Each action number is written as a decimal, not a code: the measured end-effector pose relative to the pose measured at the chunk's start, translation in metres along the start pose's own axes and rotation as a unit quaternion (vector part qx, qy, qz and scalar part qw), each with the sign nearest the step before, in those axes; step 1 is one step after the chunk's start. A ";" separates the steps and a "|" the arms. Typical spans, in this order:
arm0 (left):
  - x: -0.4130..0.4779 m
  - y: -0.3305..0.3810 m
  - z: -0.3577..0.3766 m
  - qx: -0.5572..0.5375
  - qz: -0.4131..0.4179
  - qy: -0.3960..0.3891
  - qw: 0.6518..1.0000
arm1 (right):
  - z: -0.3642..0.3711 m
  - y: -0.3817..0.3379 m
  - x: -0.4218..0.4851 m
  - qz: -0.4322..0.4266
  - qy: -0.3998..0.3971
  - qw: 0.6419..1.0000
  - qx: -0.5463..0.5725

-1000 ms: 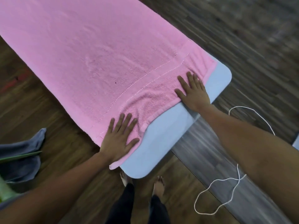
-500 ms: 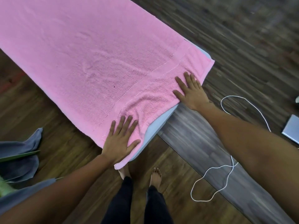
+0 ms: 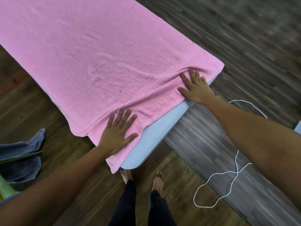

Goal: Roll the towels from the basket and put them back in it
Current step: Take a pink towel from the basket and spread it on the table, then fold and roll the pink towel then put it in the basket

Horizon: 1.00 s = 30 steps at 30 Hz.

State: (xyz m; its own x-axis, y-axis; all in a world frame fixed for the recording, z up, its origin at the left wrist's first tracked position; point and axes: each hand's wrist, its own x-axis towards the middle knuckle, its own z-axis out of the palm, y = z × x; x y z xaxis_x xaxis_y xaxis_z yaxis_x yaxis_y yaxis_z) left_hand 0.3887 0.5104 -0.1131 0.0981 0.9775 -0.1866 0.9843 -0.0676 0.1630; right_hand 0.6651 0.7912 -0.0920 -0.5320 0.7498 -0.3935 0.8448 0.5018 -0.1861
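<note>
Lying flat on the pale table (image 3: 154,141), the pink towel (image 3: 97,54) ran lengthwise from its short near edge away toward the upper left. The left hand (image 3: 117,134) and right hand (image 3: 197,88) pressed that near end, palms down and fingers straight, with a ridge of cloth bunched at the fingertips. At the left edge, a grey towel (image 3: 24,145) draped over a green container (image 3: 4,188) that was mostly out of view.

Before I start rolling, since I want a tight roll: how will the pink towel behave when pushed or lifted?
The towel is probably floppy: it ridges ahead of the flat left hand and right hand. It likely bunches rather than slides when pushed. Its corner droops off the table, so lifted ends would likely sag.
</note>
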 end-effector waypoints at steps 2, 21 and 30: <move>0.002 -0.004 -0.002 -0.002 0.011 0.000 1.000 | -0.005 -0.002 0.001 0.003 0.000 1.000 0.006; 0.220 0.164 -0.123 -0.107 0.086 0.097 0.986 | -0.075 0.072 -0.104 0.210 0.168 0.859 0.435; 0.388 0.311 -0.168 -0.144 0.063 0.025 0.987 | -0.149 0.268 -0.103 0.256 0.148 0.843 0.451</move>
State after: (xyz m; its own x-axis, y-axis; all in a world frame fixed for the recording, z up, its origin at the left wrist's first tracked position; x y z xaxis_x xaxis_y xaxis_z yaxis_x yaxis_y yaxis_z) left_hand 0.7085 0.9018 0.0276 0.2019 0.9742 -0.1009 0.8816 -0.1359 0.4521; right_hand 0.9378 0.9125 0.0327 0.0361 0.9101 -0.4128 0.5980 -0.3506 -0.7207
